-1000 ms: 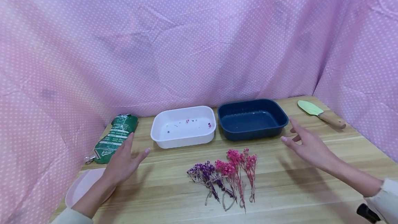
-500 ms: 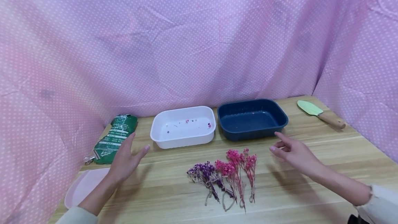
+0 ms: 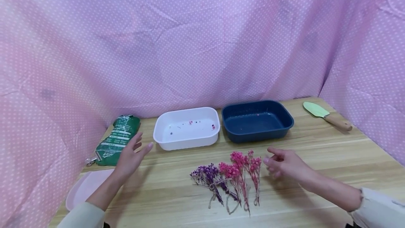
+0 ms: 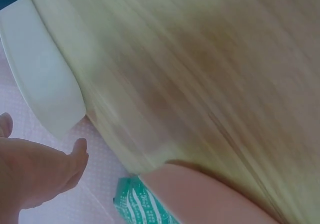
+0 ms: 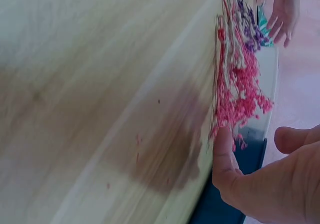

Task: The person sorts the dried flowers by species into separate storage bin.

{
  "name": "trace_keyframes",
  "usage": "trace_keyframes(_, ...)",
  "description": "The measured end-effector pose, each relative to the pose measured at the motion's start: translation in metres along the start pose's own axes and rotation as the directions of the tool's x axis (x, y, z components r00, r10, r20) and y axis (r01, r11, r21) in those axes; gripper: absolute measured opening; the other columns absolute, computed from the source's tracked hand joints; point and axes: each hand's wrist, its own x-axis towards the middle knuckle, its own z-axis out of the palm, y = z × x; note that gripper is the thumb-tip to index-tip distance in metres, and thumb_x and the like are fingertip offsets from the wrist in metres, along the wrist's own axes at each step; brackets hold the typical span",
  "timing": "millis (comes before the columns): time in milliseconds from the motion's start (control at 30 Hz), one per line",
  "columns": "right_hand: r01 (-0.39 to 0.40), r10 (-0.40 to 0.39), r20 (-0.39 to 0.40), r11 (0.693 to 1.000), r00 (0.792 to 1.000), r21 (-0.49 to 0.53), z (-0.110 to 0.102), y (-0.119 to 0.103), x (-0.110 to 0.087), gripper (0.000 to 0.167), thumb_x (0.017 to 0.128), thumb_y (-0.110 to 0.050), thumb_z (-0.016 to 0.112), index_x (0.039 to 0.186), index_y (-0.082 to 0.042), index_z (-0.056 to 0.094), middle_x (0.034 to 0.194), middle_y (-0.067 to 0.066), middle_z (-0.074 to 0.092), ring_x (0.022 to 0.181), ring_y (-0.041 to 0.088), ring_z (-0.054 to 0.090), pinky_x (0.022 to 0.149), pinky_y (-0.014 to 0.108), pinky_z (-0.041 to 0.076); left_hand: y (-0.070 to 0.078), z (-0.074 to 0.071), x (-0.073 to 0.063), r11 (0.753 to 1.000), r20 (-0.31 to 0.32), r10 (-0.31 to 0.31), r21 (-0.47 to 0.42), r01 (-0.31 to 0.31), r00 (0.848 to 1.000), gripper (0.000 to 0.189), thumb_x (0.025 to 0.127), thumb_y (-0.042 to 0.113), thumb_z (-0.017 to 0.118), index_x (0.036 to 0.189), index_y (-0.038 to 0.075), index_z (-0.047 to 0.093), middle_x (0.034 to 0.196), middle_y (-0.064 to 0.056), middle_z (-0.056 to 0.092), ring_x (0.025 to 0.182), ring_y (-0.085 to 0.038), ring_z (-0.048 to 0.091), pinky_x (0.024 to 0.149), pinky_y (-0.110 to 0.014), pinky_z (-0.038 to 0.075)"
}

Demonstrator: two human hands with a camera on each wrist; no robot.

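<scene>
Bunches of pink dried flowers [image 3: 240,166] and purple dried flowers [image 3: 208,174], tied with twine, lie side by side on the wooden table. My right hand [image 3: 288,164] hovers just right of the pink ones, fingers loosely bent and holding nothing. In the right wrist view its thumb [image 5: 225,159] overlaps the pink flower heads. Over on the left, my empty left hand [image 3: 130,157] is held above the table with its fingers spread. It is nearest to a green printed bag [image 3: 118,140] and a pale pink plate-like item [image 3: 90,187], which the forearm partly covers.
A white tub [image 3: 186,143] with flower crumbs inside stands at the back, beside a dark blue tub [image 3: 257,134]. At the far right lies a trowel [image 3: 326,115] with a green blade and wooden handle. Pink dotted cloth [image 3: 202,45] hangs around the table.
My right hand has moved left and toward me, from beside the blue tub to near the pink flowers. The left hand has shifted only slightly. The flowers and tubs stay put.
</scene>
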Motion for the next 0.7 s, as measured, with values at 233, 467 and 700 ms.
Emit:
trace_keyframes(233,-0.058,0.059,0.004,0.997,0.998,-0.054,0.019,-0.003,-0.001,0.079,0.091,-0.028,0.068,0.142,0.017,0.027,0.093,0.011,0.059,0.072,0.019,0.059,0.059,0.033,0.055,0.001,0.004,0.005,0.997,-0.007,-0.014,-0.078,0.013,1.0,0.084,0.091,0.047,0.063,0.155,0.014,0.018,0.154,-0.021,0.025,0.138,-0.041,0.03,0.103,-0.053,0.043)
trace_keyframes(467,0.008,-0.013,-0.021,0.982,1.0,-0.189,0.039,0.0,0.0,0.04,0.085,-0.024,0.073,0.109,0.003,0.058,0.072,0.005,0.053,0.057,0.019,0.049,0.047,0.027,0.038,0.001,0.009,0.011,0.986,0.015,-0.048,-0.16,0.049,0.999,0.082,0.091,0.044,0.063,0.155,0.017,0.019,0.154,-0.021,0.024,0.139,-0.04,0.028,0.103,-0.051,0.043)
trace_keyframes(700,0.09,-0.105,-0.016,0.911,0.994,-0.403,0.05,-0.002,0.0,0.045,0.078,-0.03,0.079,0.101,-0.001,0.055,0.075,0.006,0.049,0.063,0.018,0.045,0.05,0.027,0.036,0.002,0.014,0.017,0.979,-0.002,-0.064,-0.192,0.063,0.998,0.079,0.092,0.038,0.064,0.154,0.016,0.021,0.154,-0.019,0.025,0.139,-0.039,0.03,0.104,-0.051,0.043)
